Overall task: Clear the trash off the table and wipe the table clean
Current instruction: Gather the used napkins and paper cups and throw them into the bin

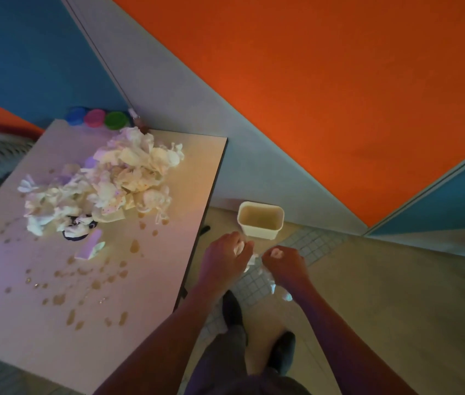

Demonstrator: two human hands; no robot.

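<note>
A heap of crumpled white tissues and wrappers (103,183) lies on the pale table (40,323) at the left, with brown spill spots (94,283) spread across the near part. Off the table's right edge, above the floor, my left hand (224,260) grips a crumpled white tissue (239,248). My right hand (284,266) grips more crumpled tissue (276,253), and pieces hang below it. Both hands hover just in front of a cream bin (261,220) standing on the floor, which looks empty inside.
Three round lids, blue, pink and green (96,117), sit at the table's far edge by the wall. A small pale packet (90,248) lies near the heap. My feet in dark shoes (232,307) stand on tiled floor beside the table. Orange and blue wall panels stand behind.
</note>
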